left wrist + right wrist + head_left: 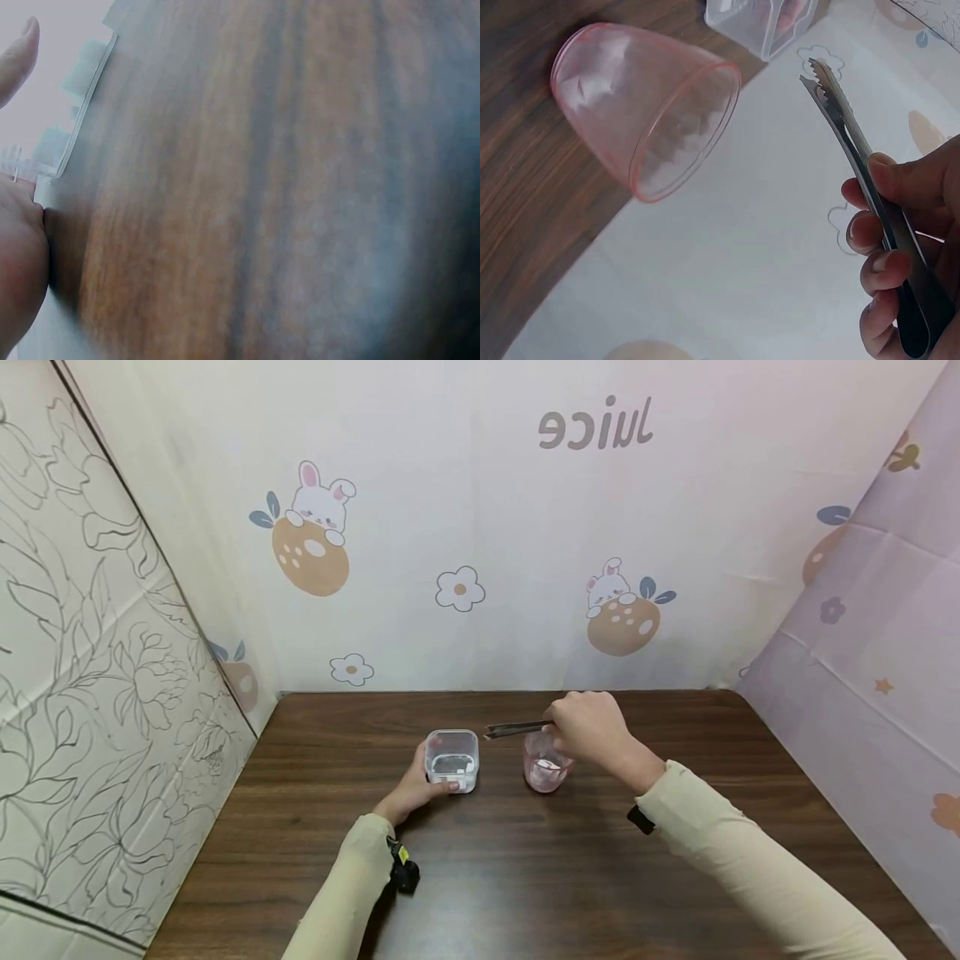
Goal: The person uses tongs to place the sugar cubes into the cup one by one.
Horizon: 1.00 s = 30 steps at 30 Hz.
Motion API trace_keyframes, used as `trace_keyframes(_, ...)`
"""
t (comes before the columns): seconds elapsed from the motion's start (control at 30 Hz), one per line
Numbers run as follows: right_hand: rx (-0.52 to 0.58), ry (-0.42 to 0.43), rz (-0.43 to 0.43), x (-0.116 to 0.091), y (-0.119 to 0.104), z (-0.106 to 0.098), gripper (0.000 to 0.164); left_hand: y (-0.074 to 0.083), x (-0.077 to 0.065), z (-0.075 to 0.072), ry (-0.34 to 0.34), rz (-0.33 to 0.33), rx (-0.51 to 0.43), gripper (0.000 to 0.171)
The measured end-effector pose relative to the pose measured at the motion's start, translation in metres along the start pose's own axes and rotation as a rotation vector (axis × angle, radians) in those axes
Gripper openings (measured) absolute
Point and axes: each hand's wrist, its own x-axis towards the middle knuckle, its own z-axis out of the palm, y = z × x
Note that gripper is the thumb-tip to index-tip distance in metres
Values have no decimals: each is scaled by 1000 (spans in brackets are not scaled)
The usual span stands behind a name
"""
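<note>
My left hand (411, 792) holds a clear square plastic box (452, 742) on the table, thumb along its near side. A few small white pieces (463, 781) lie at the bottom of that box. In my right hand (592, 728) is a pair of metal tongs (517, 727), gripped between thumb and fingers. The serrated tips point left, between box and cup, and nothing shows between them in the right wrist view. Below the right hand stands a pink transparent cup (604, 105), upright, with whitish contents. The left wrist view catches only the thumb (19, 60) and the box's edge.
The dark wooden table (525, 885) ends at a white printed curtain (405, 527) behind the box and cup. Flower-patterned sheeting (112, 652) borders the left side, and a lilac printed sheet (870, 635) the right. Each wrist wears a black strap with a camera.
</note>
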Motion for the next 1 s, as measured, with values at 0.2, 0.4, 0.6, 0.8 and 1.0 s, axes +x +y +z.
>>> trace_keyframes(0.2, 6, 10, -28, 6, -10, 9, 12, 1, 0, 0, 6, 8, 3, 94)
trace_keyframes(0.4, 31, 6, -53, 12, -22, 18, 9, 2, -2, 1, 14, 15, 11, 93)
trace_keyframes(0.6, 36, -18, -64, 19, -35, 28, 13, 2, -2, 1, 7, 14, 2, 92)
trace_keyframes(0.8, 18, -46, -93, 25, -47, 38, 19, -2, 1, 0, -6, 17, -32, 94)
trace_keyframes(1.0, 9, -35, -141, 29, -55, 47, 25, -2, 0, 0, 2, 19, -46, 93)
